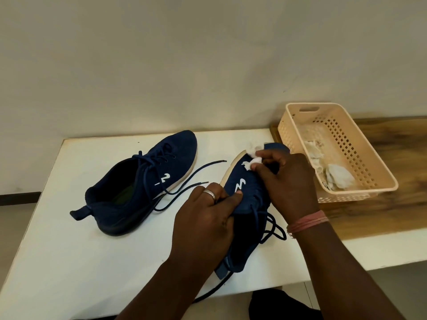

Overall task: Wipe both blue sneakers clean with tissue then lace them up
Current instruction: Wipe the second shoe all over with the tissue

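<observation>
Two dark blue sneakers lie on the white table (69,227). The left sneaker (136,181) rests alone with its laces loose and trailing to the right. Tilted on its side, the right sneaker (245,188) shows a white logo and pale sole edge. My left hand (205,218), a ring on one finger, grips this shoe around its collar. Near the toe, my right hand (288,181) pinches a crumpled white tissue (251,158) against the upper. The rear of this shoe is hidden under my hands.
A peach plastic basket (360,158) with crumpled used tissues (332,174) inside stands at the right on a wooden surface (392,204). A plain wall runs behind the table. Loose lace ends (184,190) lie between the shoes, and one hangs over the front edge.
</observation>
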